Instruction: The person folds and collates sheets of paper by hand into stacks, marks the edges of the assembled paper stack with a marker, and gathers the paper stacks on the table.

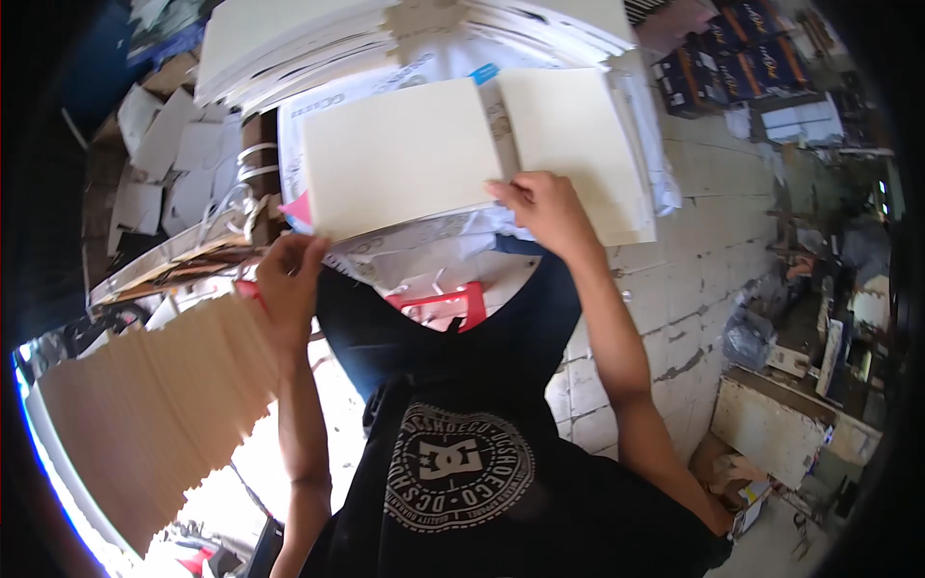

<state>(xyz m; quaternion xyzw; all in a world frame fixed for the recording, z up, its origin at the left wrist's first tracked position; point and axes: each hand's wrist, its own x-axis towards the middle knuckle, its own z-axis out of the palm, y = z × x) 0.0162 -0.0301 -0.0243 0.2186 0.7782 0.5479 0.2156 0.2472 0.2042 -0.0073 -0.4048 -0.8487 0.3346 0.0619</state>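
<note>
A cream paper sheet or thin stack (pixel 400 154) lies on the printed wrapping paper (pixel 289 154) in front of me. My left hand (pixel 291 275) pinches its near left corner between thumb and fingers. At its near right corner, my right hand (pixel 549 207) has its thumb and index finger closed on the edge. A second cream stack (pixel 573 144) lies to the right, partly beneath my right wrist. Between the two stacks is a narrow strip of wrapping with a blue label (pixel 485 73). Pink paper (pixel 297 208) sticks out by the left corner.
Tall paper stacks (pixel 299 48) stand at the back. A long row of sheets (pixel 154 414) is at lower left. Loose white sheets (pixel 183 144) lie at left. Boxes (pixel 752 53) and a tiled floor (pixel 694 222) are at right. Something red (pixel 472 306) is below.
</note>
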